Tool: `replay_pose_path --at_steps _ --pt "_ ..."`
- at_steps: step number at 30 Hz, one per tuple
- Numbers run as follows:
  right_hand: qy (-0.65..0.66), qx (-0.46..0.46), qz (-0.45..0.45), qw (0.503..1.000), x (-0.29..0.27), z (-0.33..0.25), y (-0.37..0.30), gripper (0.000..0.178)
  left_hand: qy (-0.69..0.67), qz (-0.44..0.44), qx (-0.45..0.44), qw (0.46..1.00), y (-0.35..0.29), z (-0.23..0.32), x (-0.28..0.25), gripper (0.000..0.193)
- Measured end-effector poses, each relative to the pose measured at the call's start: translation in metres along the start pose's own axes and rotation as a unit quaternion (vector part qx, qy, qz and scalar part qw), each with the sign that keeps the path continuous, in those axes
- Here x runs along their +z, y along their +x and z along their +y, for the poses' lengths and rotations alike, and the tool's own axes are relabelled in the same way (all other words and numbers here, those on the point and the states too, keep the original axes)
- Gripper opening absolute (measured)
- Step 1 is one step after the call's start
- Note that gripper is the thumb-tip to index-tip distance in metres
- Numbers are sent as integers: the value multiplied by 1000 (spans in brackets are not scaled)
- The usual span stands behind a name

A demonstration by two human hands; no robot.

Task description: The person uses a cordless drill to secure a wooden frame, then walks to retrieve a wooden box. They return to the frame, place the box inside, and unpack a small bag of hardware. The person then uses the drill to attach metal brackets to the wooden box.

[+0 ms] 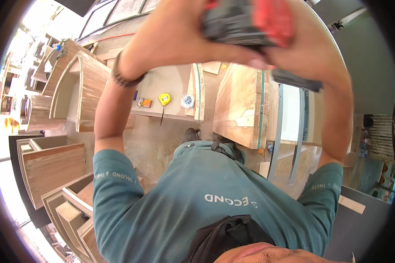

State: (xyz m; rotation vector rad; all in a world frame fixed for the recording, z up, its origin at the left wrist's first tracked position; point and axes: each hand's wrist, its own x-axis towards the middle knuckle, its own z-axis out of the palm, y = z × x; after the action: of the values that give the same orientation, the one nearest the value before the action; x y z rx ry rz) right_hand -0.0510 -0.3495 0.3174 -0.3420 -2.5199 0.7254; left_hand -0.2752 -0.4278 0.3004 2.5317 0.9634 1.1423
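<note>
Raised at the top of the view, both my hands are closed around a red and black cordless power tool. Its front end runs out of view, so its exact kind is hidden. My left hand is against its body, the thumb stretched across underneath. On the other side my right hand wraps the grip, and a black battery-like base sticks out below the fingers. Beneath my arms a yellow tape measure lies on a grey board, its dark strap hanging over the near edge.
An orange small box and a clear round packet share the board. A large wooden cabinet piece stands right of it, beside grey metal rails. Wooden box frames crowd the left. A dark panel rises at far right.
</note>
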Motion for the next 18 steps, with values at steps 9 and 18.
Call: replay_pose_path --at_steps 9,18 --pt "-33 86 -65 994 40 -51 57 44 185 181 -275 926 -148 -42 -11 68" --pt "-111 373 338 857 26 -41 -174 25 249 77 -503 824 -265 -202 87 70"
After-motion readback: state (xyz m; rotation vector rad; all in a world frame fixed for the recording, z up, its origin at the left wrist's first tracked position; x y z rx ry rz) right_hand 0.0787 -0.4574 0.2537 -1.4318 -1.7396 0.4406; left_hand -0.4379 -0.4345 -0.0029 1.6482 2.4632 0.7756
